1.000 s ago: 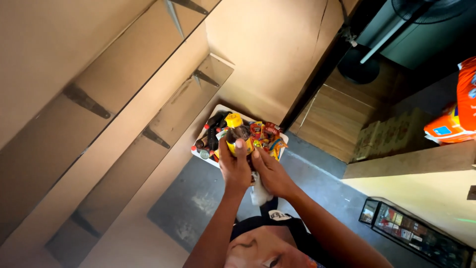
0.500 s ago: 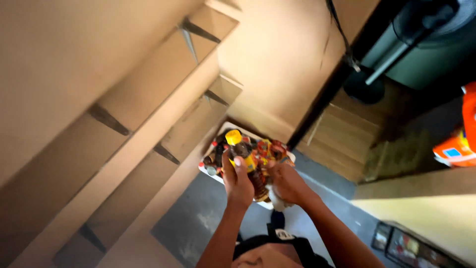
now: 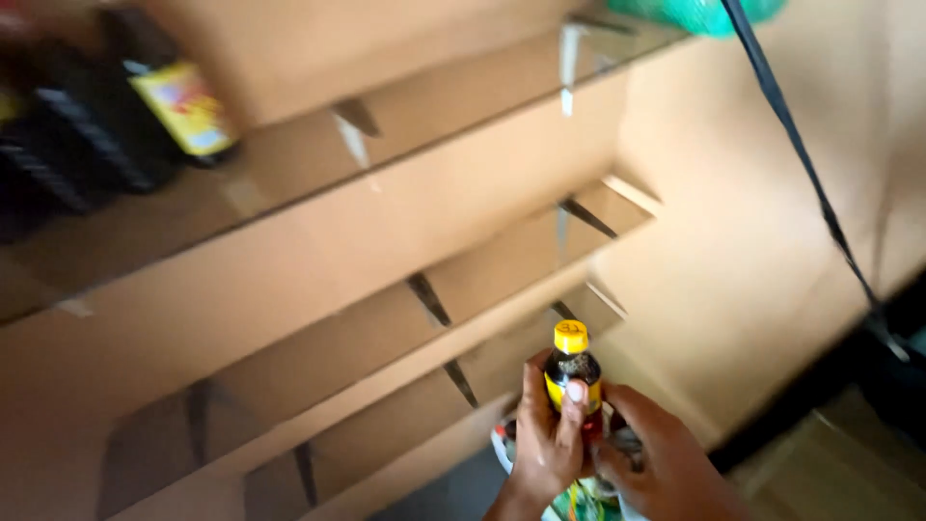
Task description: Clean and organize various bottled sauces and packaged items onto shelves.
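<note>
- The left hand (image 3: 545, 439) is clamped around a small dark bottle (image 3: 573, 371) with a yellow cap, held upright before the glass shelves (image 3: 386, 164).
- The right hand (image 3: 661, 463) sits just beside it; its grip cannot be told.
- 1 dark bottle with a yellow label (image 3: 174, 92) stands on the top shelf.

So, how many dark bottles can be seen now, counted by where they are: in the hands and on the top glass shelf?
Dark bottle with yellow cap, held in the left hand, right hand beside it: 1
Dark bottles on the top glass shelf, blurred, one with a yellow label: at least 2
Total: at least 3
</note>
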